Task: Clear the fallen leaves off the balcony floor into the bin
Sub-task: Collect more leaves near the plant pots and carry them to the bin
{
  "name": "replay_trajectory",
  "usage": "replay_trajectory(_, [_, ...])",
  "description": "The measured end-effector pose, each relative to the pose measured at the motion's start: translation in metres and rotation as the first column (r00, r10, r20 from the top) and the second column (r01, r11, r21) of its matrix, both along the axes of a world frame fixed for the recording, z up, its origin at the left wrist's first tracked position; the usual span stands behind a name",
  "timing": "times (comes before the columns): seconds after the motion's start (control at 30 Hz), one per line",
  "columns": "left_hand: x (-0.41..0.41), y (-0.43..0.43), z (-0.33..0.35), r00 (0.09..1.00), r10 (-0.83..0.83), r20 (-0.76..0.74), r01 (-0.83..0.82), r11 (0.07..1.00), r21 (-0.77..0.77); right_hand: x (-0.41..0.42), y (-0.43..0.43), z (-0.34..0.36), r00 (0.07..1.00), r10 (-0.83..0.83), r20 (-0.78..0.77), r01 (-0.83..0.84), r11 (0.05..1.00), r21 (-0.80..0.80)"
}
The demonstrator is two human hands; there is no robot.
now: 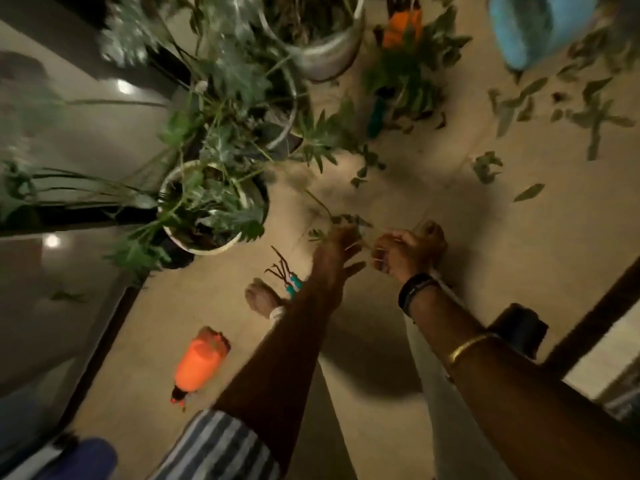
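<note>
Fallen leaves: one leafy stem (332, 220) is up off the balcony floor (450, 209), pinched at the left hand (341, 245); fingers curl round its near end, leaves trail away up-left toward the white pot (180, 237). Right hand (398, 254) sits just beside the left, fingers curled on thin pale strands running between the two hands; blur hides whether those belong to the same stem.

Stem's long axis runs from the grip away from the body. Both hands are about level; the left has the hold.

The rest of the scattered leaves (561, 105) lie toward the far right of the floor, well apart from both hands, right hand nearer. A lone leaf (528, 192) lies between.

Containers: blue bin (533, 29) at the far right corner, next to that scatter; contents unreadable. White pot and steel pot (322, 53) hold live plants. Orange spray bottle (201, 365) lies on the floor near left.

Judgement: next carry goes far-right to the bin.
</note>
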State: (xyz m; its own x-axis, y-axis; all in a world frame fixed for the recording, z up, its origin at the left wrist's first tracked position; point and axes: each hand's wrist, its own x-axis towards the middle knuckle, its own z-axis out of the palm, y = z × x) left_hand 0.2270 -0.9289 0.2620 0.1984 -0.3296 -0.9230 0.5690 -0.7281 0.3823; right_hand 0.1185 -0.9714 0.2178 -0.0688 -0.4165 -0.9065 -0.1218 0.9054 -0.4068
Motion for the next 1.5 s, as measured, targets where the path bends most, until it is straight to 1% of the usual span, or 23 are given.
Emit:
replay_trajectory(0.1, [-0.001,-0.025,-0.085,0.997,-0.078,0.016,0.077,0.996,0.042,0.008,-0.005,-0.093,0.991,0.113,-0.078,-0.114,0.994,-0.007])
replay_trajectory(0.17, [-0.001,-0.030,-0.142,0.996,-0.082,0.025,0.080,0.993,0.087,0.011,-0.003,-0.164,0.948,0.281,-0.148,-0.286,0.958,-0.008])
replay_trajectory(0.23, [-0.003,-0.023,-0.196,0.995,-0.086,0.042,0.080,0.988,0.129,0.013,-0.001,-0.224,0.806,0.539,-0.245,-0.558,0.830,-0.010])
replay_trajectory(0.3, [-0.002,-0.008,-0.239,0.993,-0.117,0.033,0.111,0.982,0.155,0.019,0.001,-0.272,0.587,0.711,-0.387,-0.771,0.637,0.003])
replay_trajectory(0.37, [0.002,0.009,-0.273,0.989,-0.142,0.029,0.134,0.974,0.183,0.029,0.003,-0.310,0.432,0.769,-0.472,-0.867,0.499,0.020])
replay_trajectory(0.5, [0.015,0.027,-0.320,0.991,-0.126,0.037,0.115,0.970,0.212,0.045,0.007,-0.363,0.250,0.817,-0.520,-0.946,0.321,0.049])
replay_trajectory(0.6, [0.022,0.027,-0.340,0.991,-0.120,0.058,0.100,0.958,0.268,0.046,0.004,-0.387,0.357,0.780,-0.514,-0.927,0.364,-0.091])
replay_trajectory(0.67, [0.027,0.023,-0.350,0.994,-0.081,0.068,0.059,0.957,0.285,0.039,0.003,-0.396,0.396,0.761,-0.515,-0.908,0.409,-0.093])
replay_trajectory(0.73, [0.031,0.017,-0.355,0.998,-0.057,0.028,0.045,0.947,0.317,0.031,-0.001,-0.394,0.498,0.755,-0.426,-0.839,0.544,-0.019])
replay_trajectory(0.8, [0.030,0.010,-0.356,0.998,-0.053,-0.035,0.063,0.922,0.383,0.028,0.000,-0.383,0.687,0.670,-0.282,-0.692,0.721,0.026])
replay_trajectory(0.87, [0.027,0.006,-0.356,0.995,-0.019,-0.103,0.059,0.915,0.399,0.031,0.011,-0.366,0.793,0.586,-0.166,-0.587,0.808,0.050])
replay_trajectory(0.93, [0.024,0.006,-0.355,0.993,-0.001,-0.120,0.040,0.945,0.325,0.037,0.025,-0.355,0.805,0.578,-0.134,-0.581,0.813,0.016])
replay_trajectory(1.0, [0.024,0.010,-0.359,0.998,-0.030,-0.050,0.043,0.955,0.293,0.043,0.034,-0.344,0.792,0.603,-0.095,-0.605,0.796,-0.001])
replay_trajectory(1.07, [0.027,0.016,-0.361,0.995,-0.083,0.061,0.059,0.942,0.330,0.047,0.034,-0.337,0.807,0.590,0.026,-0.591,0.806,0.032])
replay_trajectory(1.1, [0.031,0.019,-0.362,0.992,-0.064,0.109,0.024,0.942,0.335,0.048,0.032,-0.333,0.832,0.546,0.097,-0.551,0.833,0.038])
replay_trajectory(1.13, [0.037,0.021,-0.363,0.990,0.015,0.140,-0.060,0.946,0.320,0.049,0.027,-0.332,0.861,0.497,0.109,-0.503,0.863,0.037])
replay_trajectory(1.17, [0.045,0.023,-0.366,0.981,0.113,0.158,-0.157,0.940,0.303,0.050,0.023,-0.335,0.900,0.427,0.085,-0.431,0.901,0.043])
replay_trajectory(1.2, [0.055,0.026,-0.368,0.964,0.188,0.188,-0.237,0.926,0.294,0.051,0.019,-0.342,0.913,0.408,-0.007,-0.408,0.913,0.026])
replay_trajectory(1.23, [0.063,0.028,-0.370,0.945,0.240,0.222,-0.298,0.910,0.287,0.051,0.015,-0.353,0.891,0.436,-0.123,-0.441,0.897,-0.013])
replay_trajectory(1.3, [0.075,0.033,-0.377,0.934,0.263,0.242,-0.322,0.913,0.251,0.056,0.009,-0.367,0.776,0.569,-0.271,-0.606,0.793,-0.071])
replay_trajectory(1.33, [0.078,0.035,-0.379,0.943,0.231,0.238,-0.287,0.928,0.236,0.062,0.007,-0.374,0.736,0.615,-0.283,-0.658,0.748,-0.087])
replay_trajectory(1.43, [0.080,0.036,-0.379,0.972,0.146,0.182,-0.187,0.955,0.230,0.079,0.003,-0.390,0.766,0.616,-0.186,-0.640,0.757,-0.129])
replay_trajectory(1.5, [0.077,0.033,-0.374,0.982,0.109,0.151,-0.144,0.959,0.246,0.085,0.000,-0.393,0.756,0.627,-0.188,-0.654,0.738,-0.167])
